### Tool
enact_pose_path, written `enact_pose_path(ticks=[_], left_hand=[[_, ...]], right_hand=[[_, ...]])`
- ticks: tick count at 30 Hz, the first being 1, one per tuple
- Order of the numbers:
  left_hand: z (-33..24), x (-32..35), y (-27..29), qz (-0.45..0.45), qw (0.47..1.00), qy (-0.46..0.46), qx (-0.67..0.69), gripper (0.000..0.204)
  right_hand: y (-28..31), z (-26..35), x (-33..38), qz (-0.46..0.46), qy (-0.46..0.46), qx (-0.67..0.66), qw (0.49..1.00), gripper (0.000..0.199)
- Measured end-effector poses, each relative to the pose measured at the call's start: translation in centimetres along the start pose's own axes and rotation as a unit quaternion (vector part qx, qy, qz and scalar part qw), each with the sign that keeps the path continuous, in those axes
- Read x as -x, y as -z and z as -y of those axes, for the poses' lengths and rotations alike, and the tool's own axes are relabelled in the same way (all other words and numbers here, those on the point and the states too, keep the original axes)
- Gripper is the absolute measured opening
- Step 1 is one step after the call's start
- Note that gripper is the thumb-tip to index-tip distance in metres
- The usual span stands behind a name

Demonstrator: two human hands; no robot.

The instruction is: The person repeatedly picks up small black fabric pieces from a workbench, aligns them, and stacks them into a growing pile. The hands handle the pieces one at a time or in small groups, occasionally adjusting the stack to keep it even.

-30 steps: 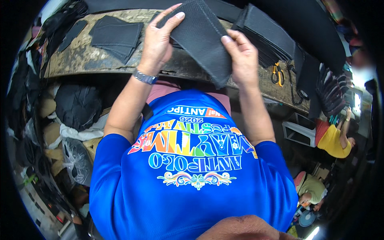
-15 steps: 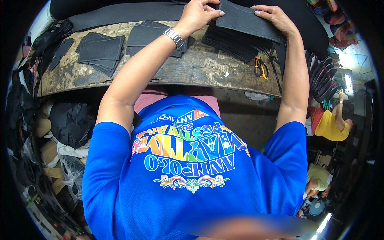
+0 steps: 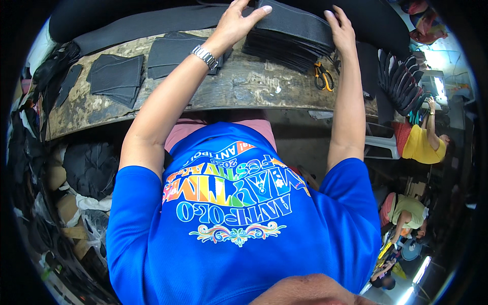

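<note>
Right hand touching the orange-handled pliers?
Apart. The head view shows a visible gap between the right hand and the orange-handled pliers on the bench.

The person's shirt [image 3: 239, 262] is showing vivid blue, with rainbow-coloured lettering [image 3: 231, 190] and multicoloured scrollwork [image 3: 238, 234] spreading across it, above a pink garment [image 3: 260, 127]. The stacked fabric pieces [image 3: 297, 24] are appearing charcoal-black, while the tabletop [image 3: 249, 89] is showing mottled brown-grey. The cutters [image 3: 320, 77] are displaying yellow-orange and black, and the wristwatch [image 3: 204, 57] is gleaming silver.
</note>
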State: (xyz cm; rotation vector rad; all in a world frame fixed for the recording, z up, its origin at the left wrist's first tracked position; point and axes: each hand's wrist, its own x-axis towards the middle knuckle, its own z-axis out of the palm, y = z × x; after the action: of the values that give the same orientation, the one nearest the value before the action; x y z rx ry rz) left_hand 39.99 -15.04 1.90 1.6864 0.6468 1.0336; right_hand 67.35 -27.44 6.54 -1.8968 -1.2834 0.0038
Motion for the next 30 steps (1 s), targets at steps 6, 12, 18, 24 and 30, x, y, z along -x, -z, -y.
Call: enact_pose_path(ticks=[6,12,18,24,30], left_hand=[[-0.8,0.2,-1.4,0.015,0.997,-0.004,-0.074,0.061],[0.7,-1.1,-1.9,0.029,0.999,-0.012,-0.036,0.051],[0.4,-1.6,-1.2,0.052,0.998,-0.007,-0.039,0.053],[-1.3,-0.6,5.3,0.065,0.995,-0.039,-0.059,0.047],[-1.0,7.0,21.8,0.095,0.925,-0.034,-0.365,0.058]], right_hand=[[0.7,1.7,7.4,0.012,-0.285,-0.343,0.895,0.076],[-0.9,3.3,10.2,0.018,-0.249,-0.352,0.902,0.073],[-2.7,1.8,10.7,0.037,-0.211,-0.333,0.918,0.079],[-2.5,7.3,11.2,-0.249,-0.031,-0.131,0.959,0.059],[-9.2,16.7,13.7,0.097,0.101,-0.301,0.943,0.019]])
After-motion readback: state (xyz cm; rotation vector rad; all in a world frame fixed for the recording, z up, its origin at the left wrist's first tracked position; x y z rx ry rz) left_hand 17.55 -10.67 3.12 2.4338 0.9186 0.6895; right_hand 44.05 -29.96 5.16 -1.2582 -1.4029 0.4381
